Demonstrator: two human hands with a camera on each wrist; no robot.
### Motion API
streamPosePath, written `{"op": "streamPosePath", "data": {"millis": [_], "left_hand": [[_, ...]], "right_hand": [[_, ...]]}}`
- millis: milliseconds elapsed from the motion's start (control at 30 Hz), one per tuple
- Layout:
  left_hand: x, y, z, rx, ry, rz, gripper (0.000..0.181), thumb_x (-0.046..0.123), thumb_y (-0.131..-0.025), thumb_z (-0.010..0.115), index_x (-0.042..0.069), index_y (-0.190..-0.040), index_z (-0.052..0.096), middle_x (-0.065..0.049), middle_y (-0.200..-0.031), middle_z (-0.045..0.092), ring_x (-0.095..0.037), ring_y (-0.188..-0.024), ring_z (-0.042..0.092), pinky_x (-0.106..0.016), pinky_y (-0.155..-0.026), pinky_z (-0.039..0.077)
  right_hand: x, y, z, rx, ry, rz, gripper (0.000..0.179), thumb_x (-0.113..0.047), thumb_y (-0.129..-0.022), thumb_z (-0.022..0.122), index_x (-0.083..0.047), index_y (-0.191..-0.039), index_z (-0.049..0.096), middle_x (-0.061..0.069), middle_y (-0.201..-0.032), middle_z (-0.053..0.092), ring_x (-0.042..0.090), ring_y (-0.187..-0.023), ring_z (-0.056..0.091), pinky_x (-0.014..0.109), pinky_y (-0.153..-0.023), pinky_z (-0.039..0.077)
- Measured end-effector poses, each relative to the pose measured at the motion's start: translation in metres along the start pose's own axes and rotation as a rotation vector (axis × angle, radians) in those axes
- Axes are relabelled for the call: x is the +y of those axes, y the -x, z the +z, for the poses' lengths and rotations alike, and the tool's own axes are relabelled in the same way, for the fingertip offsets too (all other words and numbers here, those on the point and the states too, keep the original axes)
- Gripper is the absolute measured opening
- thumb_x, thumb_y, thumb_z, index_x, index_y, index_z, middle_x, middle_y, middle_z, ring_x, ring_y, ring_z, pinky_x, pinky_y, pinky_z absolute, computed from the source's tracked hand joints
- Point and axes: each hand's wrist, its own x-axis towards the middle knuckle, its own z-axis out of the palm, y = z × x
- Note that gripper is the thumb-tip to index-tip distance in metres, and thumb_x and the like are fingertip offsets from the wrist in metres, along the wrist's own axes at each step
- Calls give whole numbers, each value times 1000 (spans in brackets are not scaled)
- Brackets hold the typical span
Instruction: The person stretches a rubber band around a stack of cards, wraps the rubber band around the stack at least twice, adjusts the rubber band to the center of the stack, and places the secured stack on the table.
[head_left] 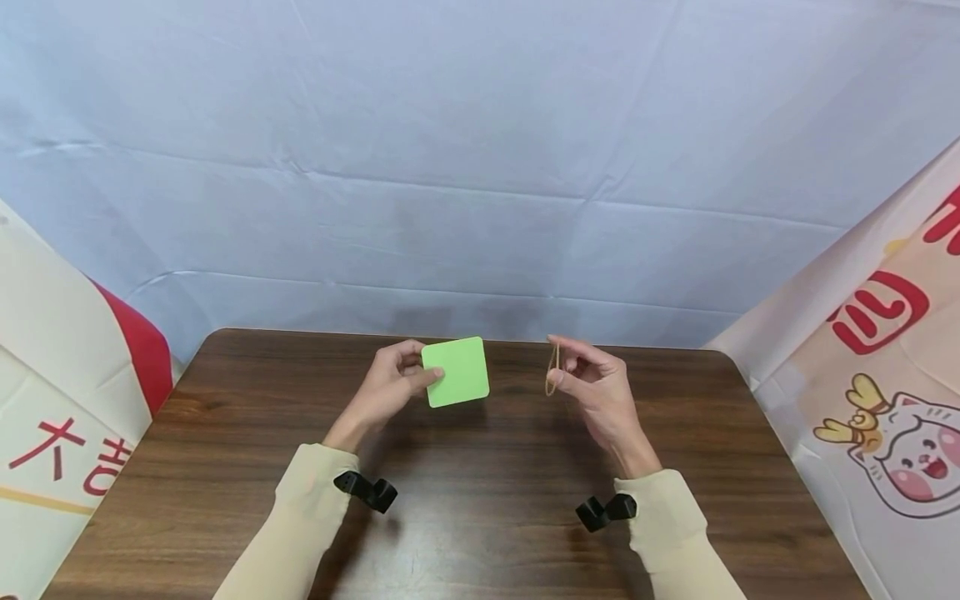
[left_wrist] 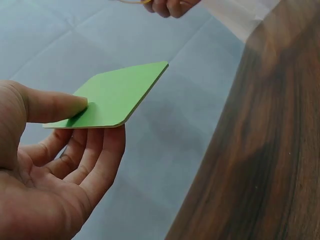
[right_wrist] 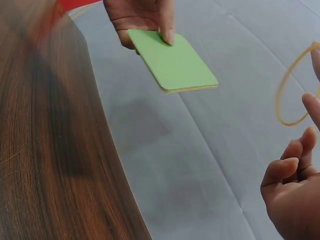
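Above the far side of the table [head_left: 487, 533], the left hand [head_left: 386, 385] pinches a green card [head_left: 459, 372]; the right hand [head_left: 602, 393] holds a rubber band [right_wrist: 277, 102] across thumb and forefinger. Left of the table, a white banner [head_left: 45, 342] reads “大吉”; right of it, a pink banner [head_left: 873, 379] shows partial red characters.

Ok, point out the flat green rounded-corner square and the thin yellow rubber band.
Flat green rounded-corner square [head_left: 459, 371]: head view, middle of its face.
Thin yellow rubber band [right_wrist: 278, 100]: right wrist view, left side of its loop.
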Motion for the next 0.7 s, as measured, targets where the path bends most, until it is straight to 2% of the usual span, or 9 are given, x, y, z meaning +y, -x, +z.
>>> {"op": "streamPosePath", "data": {"millis": [100, 200, 333, 467, 567, 700], "left_hand": [[4, 1, 1, -5, 17, -3, 20, -4, -93, 67, -10, -111, 60, -17, -101, 68, -21, -87, 72, -36, -72, 61], [8, 1, 1, -13, 46, -11, 22, -5, -93, 67, -10, -112, 60, -17, -102, 68, -20, -87, 72, -36, -72, 61], [14, 2, 2, -9, 87, -20, 24, -6, -92, 66, -10, -114, 60, -15, -101, 70, -18, -85, 71, -33, -70, 60], [20, 3, 3, -21, 139, -20, 23, -7, -91, 65, -11, -113, 60, -11, -97, 71, -17, -83, 70, -31, -69, 59], [23, 4, 4, -48, 198, -22, 21, -7, -91, 66, -10, -111, 61, -9, -95, 71, -17, -81, 70, -32, -69, 60], [29, 6, 7, -95, 267, -45, 19, -8, -91, 65, -8, -109, 60, -9, -94, 72, -19, -81, 71, -34, -70, 60]], "right_hand": [[-1, 0, 1, -28, -3, 24, 51, 1, -79, 85, 0, -127, 68, 6, -91, 50, 13, -84, 50, 19, -72, 52], [-3, -1, 1, -52, 42, 63, 63, 3, -76, 87, 2, -134, 63, 7, -96, 50, 16, -86, 49, 19, -75, 50], [-5, -2, -1, -102, 156, 103, 74, 9, -73, 85, 2, -141, 56, 7, -103, 50, 19, -90, 46, 22, -75, 45], [-4, -2, -1, -172, 277, 117, 85, 8, -69, 87, -1, -146, 51, 16, -114, 46, 21, -101, 45, 25, -79, 44], [-3, -3, 1, -227, 377, 120, 95, 3, -66, 92, -7, -150, 48, 22, -122, 40, 28, -110, 43, 28, -83, 44], [-2, -3, 6, -288, 534, 118, 111, -10, -60, 99, -24, -154, 41, 18, -131, 38, 31, -116, 42, 39, -87, 44]]}}
